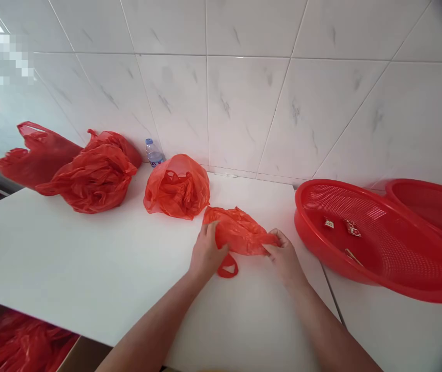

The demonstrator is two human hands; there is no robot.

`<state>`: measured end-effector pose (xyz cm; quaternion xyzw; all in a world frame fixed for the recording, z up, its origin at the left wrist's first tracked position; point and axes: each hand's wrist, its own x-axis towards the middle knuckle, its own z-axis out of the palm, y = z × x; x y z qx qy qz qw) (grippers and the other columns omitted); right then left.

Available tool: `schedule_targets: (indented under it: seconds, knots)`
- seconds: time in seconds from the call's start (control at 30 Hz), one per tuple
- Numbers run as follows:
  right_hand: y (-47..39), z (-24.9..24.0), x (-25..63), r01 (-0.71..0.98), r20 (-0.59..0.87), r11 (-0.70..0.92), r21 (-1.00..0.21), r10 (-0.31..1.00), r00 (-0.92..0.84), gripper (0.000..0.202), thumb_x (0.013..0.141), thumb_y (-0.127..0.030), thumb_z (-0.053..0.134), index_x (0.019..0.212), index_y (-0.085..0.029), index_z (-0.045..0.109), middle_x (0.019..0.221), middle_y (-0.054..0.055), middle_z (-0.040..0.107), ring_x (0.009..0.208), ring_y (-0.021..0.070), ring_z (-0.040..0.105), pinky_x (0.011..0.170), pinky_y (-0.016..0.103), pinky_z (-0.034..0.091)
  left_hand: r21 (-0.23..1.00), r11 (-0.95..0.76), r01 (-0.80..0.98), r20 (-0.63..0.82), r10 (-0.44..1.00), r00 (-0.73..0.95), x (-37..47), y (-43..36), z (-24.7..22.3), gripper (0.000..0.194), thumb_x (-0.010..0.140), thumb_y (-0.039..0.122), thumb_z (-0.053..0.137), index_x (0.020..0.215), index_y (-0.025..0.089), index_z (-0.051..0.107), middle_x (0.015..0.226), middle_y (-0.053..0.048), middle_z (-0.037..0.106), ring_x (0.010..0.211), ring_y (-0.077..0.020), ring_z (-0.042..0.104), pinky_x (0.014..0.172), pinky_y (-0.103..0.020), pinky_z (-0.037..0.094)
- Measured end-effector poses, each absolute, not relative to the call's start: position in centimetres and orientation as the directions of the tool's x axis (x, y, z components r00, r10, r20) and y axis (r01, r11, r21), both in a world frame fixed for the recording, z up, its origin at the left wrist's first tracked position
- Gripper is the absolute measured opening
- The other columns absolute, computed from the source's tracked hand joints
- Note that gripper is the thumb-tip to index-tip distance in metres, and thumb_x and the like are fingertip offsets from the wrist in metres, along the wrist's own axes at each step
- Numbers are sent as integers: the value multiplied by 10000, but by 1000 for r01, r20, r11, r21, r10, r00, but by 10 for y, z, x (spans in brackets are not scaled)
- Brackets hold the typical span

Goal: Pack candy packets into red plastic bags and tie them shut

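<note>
A thin red plastic bag (240,230) lies crumpled on the white table, one handle loop sticking out toward me. My left hand (208,250) rests over the bag's left side, thumb and fingers apart with the film between them. At the right end, my right hand (283,253) pinches the bag's edge between thumb and fingers. Just behind and left of my left hand sits a rounded red plastic bag (178,188) with more crumpled film inside.
Several red bags (97,178) are heaped at the left by a small water bottle (154,153). At right, a red plastic basket (372,206) holds small packets; another basket (430,194) stands behind. A cardboard box (83,356) with red bags is below the table's front edge.
</note>
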<state>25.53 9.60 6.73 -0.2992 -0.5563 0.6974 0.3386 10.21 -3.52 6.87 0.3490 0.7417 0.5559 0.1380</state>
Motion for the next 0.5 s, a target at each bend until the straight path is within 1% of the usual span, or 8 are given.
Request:
schedule_targets:
  seconds: [0.1, 0.2, 0.23, 0.3, 0.37, 0.4, 0.47, 0.5]
  knots:
    - [103, 73, 276, 21, 13, 26, -999, 888, -461, 129, 646, -161, 567, 670, -203, 447, 622, -64, 419, 562, 83, 409, 534, 215, 355, 826, 251, 504, 220, 679, -700, 78, -29, 65, 500, 644, 74, 572, 1109, 258, 583, 1118, -83, 581, 1018, -254, 538, 807, -335, 419]
    - [112, 79, 308, 259, 39, 122, -958, 951, -306, 90, 677, -212, 565, 752, -199, 517, 675, -34, 512, 602, 111, 480, 558, 238, 396, 806, 290, 516, 252, 621, -742, 46, -35, 73, 393, 617, 39, 518, 927, 249, 638, 959, -55, 631, 885, -228, 565, 758, -311, 417]
    - [112, 81, 317, 329, 35, 139, -934, 952, -303, 145, 689, -251, 587, 817, -198, 544, 737, -10, 560, 651, 136, 526, 587, 258, 428, 818, 286, 500, 247, 611, -752, 40, -38, 76, 358, 618, 48, 514, 887, 247, 642, 917, -45, 637, 842, -219, 566, 730, -302, 416]
    - [100, 82, 331, 444, 81, 240, -863, 934, -347, 359, 693, -322, 638, 1023, -203, 562, 966, 55, 615, 829, 205, 589, 684, 325, 482, 847, 268, 460, 201, 639, -742, 38, -44, 83, 310, 629, 72, 504, 843, 248, 642, 843, -26, 640, 760, -199, 558, 661, -282, 407]
    - [77, 83, 337, 498, 277, 436, -750, 890, -362, 555, 708, -343, 656, 1224, -221, 492, 1210, 111, 548, 1054, 274, 549, 829, 418, 476, 865, 262, 429, 139, 695, -705, 47, -48, 89, 269, 649, 99, 499, 822, 251, 637, 794, -11, 634, 687, -175, 542, 598, -264, 393]
    - [64, 82, 337, 502, 410, 544, -673, 839, -359, 579, 730, -326, 646, 1271, -228, 462, 1268, 121, 511, 1129, 289, 508, 893, 454, 448, 870, 263, 418, 112, 718, -687, 53, -49, 91, 241, 659, 117, 507, 816, 251, 633, 787, -6, 629, 661, -165, 533, 573, -256, 386]
    - [38, 80, 332, 448, 607, 720, -530, 691, -393, 480, 778, -254, 608, 1243, -242, 490, 1253, 115, 520, 1173, 284, 479, 963, 477, 403, 889, 270, 370, 42, 757, -653, 66, -49, 96, 173, 680, 165, 538, 807, 245, 623, 763, 0, 613, 621, -150, 515, 530, -243, 376]
    - [28, 79, 327, 391, 642, 783, -485, 622, -449, 401, 797, -215, 585, 1193, -252, 524, 1208, 102, 547, 1150, 267, 498, 963, 459, 409, 904, 270, 331, -3, 778, -628, 72, -49, 99, 138, 689, 190, 552, 800, 238, 619, 741, 2, 601, 607, -145, 508, 518, -238, 375]
